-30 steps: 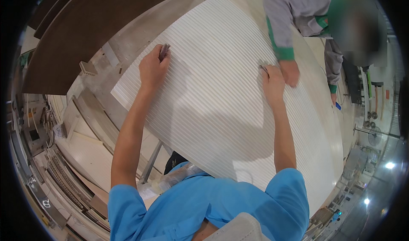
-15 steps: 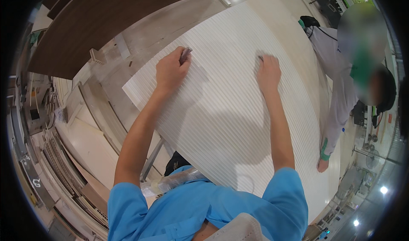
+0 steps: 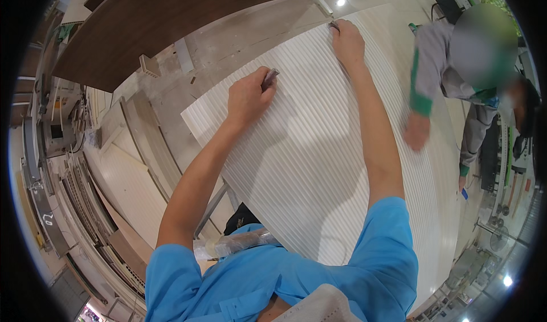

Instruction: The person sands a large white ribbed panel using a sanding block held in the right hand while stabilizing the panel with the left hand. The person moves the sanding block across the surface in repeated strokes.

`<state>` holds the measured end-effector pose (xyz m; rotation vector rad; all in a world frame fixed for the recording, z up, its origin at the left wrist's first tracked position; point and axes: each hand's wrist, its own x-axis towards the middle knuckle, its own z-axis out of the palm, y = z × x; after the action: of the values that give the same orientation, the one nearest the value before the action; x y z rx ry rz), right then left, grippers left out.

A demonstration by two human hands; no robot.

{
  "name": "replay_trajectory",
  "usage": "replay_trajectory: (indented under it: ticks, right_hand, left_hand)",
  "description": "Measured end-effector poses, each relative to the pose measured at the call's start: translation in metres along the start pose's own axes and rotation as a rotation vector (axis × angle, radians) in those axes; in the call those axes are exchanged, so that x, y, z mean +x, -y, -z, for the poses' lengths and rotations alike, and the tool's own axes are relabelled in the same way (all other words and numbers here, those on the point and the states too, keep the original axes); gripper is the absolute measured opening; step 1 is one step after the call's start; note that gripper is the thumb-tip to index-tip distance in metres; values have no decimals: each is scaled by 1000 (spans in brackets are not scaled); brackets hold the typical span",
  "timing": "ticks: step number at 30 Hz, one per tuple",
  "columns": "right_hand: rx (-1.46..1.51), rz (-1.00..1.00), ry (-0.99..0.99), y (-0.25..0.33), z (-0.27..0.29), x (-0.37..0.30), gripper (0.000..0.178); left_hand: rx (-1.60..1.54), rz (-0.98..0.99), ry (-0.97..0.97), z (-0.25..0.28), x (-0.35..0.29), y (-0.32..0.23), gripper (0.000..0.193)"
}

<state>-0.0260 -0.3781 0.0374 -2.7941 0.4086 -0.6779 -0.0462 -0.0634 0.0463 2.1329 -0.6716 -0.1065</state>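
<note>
A large white ribbed panel lies in front of me, its narrow ridges running across it at a slant. My left hand is closed around a short dark grey piece that juts from the top of the fist, low over the panel's left part. Farther out, close to the panel's far edge, my right hand is closed on a small dark piece. Only its tip shows, so its kind is hidden. Whether either piece touches the ridges I cannot tell.
A co-worker in grey and green stands at the right, with one blurred hand over the panel's right side. Dark brown boards stand at the far left. Long strips are stacked at the left, near a plastic-wrapped roll by my waist.
My right hand has gone away from me toward the panel's far edge. Against the panel, my left hand has stayed about where it was. The co-worker has shifted, one arm now reaching over the panel.
</note>
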Motion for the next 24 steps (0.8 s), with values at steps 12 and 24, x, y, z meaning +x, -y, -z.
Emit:
replay_trajectory:
  ticks: [12,24]
  right_hand:
    - [-254,-146,77,-60,124,-206,15]
    - [-221,-36,88,-19,34,-74,17]
  left_hand:
    - [-27,52,15,4,-1,-6,17]
    - [-27,41,12,0,-2,-3,18]
